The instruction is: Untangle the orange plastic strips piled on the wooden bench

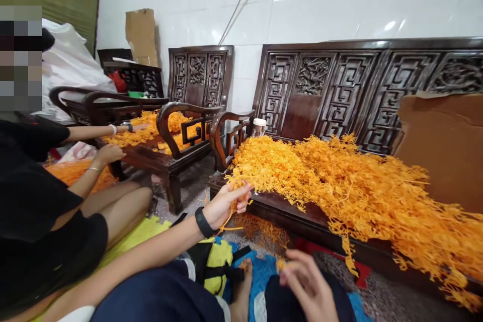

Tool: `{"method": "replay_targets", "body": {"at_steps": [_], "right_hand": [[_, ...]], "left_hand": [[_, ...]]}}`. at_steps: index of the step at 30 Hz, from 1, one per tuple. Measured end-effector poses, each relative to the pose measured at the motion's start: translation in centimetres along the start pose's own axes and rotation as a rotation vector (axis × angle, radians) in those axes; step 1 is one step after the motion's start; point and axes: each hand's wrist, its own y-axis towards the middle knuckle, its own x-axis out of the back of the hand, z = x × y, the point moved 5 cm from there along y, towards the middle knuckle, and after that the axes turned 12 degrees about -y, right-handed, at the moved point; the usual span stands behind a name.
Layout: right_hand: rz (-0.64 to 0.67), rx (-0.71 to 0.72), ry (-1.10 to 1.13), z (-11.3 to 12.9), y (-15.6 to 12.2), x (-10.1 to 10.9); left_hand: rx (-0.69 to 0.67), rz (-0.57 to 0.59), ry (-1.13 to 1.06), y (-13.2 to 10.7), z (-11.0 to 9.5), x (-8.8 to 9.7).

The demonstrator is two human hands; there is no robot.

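My left hand, with a dark band on its wrist, is closed round a thin orange branching sprig at the front edge of the wooden bench. The sprig's stems hang below the fingers. My right hand is lower, over my lap, with thumb and finger pinched on a small orange piece. Beyond my left hand a large heap of orange sprigs covers much of the bench seat, and some strands droop over its edge. Whether they are plastic or plant I cannot tell.
A co-worker's hand is at the left, near another orange heap on a carved wooden chair. A lidded jar stands behind the bench heap. Cardboard leans on the backrest. Loose strands lie below the bench.
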Motion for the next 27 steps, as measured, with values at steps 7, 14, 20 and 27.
{"method": "replay_targets", "body": {"at_steps": [7,14,20,27], "right_hand": [[-0.403,0.344,-0.213,6.3,18.0,4.0],[-0.283,0.333,-0.279,5.3,22.3,1.9],[0.095,0.133,0.163,3.2,14.3,-1.5],[0.090,0.175,0.113,6.6,13.0,-1.2]], "left_hand": [[0.079,-0.064,0.074,0.6,2.9,0.5],[0.066,-0.121,0.110,0.5,2.5,1.3],[0.071,-0.170,0.145,0.5,2.8,2.0],[0.055,-0.086,0.291,0.5,2.5,1.0]]}}
